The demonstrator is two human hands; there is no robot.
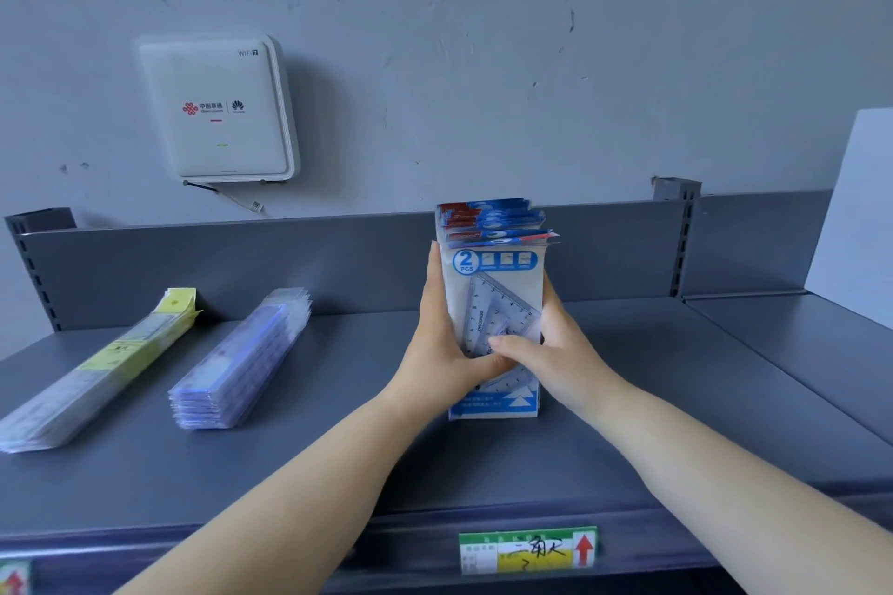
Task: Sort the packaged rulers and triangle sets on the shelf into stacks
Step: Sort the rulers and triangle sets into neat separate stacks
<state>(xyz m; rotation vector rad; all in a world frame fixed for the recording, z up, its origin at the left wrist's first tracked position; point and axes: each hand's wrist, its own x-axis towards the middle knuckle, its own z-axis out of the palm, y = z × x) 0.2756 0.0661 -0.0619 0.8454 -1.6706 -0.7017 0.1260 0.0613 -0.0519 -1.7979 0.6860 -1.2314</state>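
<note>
White wall box (217,109): "WiFi 7" at top right corner; red knot logo with Chinese characters at centre, small print below it too blurred to read; beside it, past thin divider line, fan-shaped dark logo, wording under it unreadable.
Front triangle-set pack (493,304): "2 PCS" in blue circle near top; brand print along ruler edge too small to read.
Shelf-edge price label (527,548): handwritten Chinese characters on yellow field, red up arrow at right end.
Yellow-tagged ruler pack (116,355): label print unreadable.
</note>
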